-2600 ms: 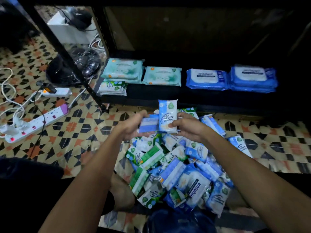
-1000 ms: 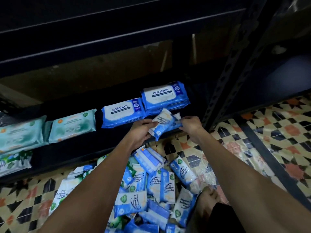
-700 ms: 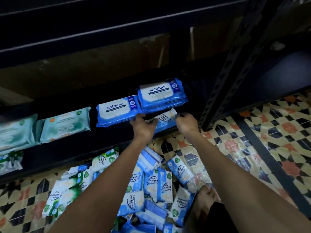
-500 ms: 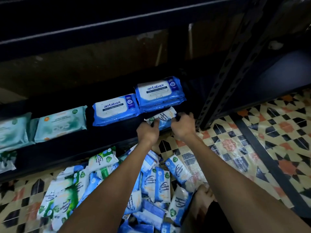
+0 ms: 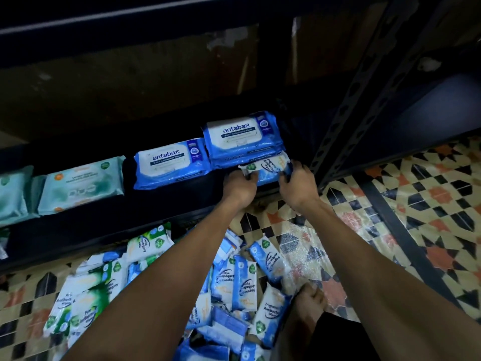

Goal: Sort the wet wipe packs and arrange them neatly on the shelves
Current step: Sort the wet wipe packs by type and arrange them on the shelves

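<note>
Both hands have carried the small blue-and-white "Antibacterial Wipes" packs (image 5: pixel 268 166) from above the floor pile up to the black metal shelf (image 5: pixel 156 204), and now they sit at its front right end, against the foot of the stack of large blue antabax wipe packs (image 5: pixel 240 138). How many small packs are held there I cannot tell; more than one seems to lie together. The left hand (image 5: pixel 240 185) pinches their left end with curled fingers, and the right hand (image 5: pixel 296 182) grips their right end the same way, thumbs toward each other.

On the shelf, from right to left: the blue antabax stack, a single large blue antabax pack (image 5: pixel 170 164) just beside it, a pale teal soft wipe pack (image 5: pixel 83 183), and another teal pack (image 5: pixel 14 194) cut by the left edge. All lie flat, label up.

Below the shelf, on the patterned tiled floor (image 5: pixel 429 204) of black, orange and cream, a loose heap of small packs (image 5: pixel 234 282) spreads under the forearms: blue ones toward the right, green-and-white "Pine" packs (image 5: pixel 149 243) toward the left. A bare foot (image 5: pixel 308 298) rests at the heap's right side. A black perforated upright post (image 5: pixel 364 82) rises just right of the hands.
</note>
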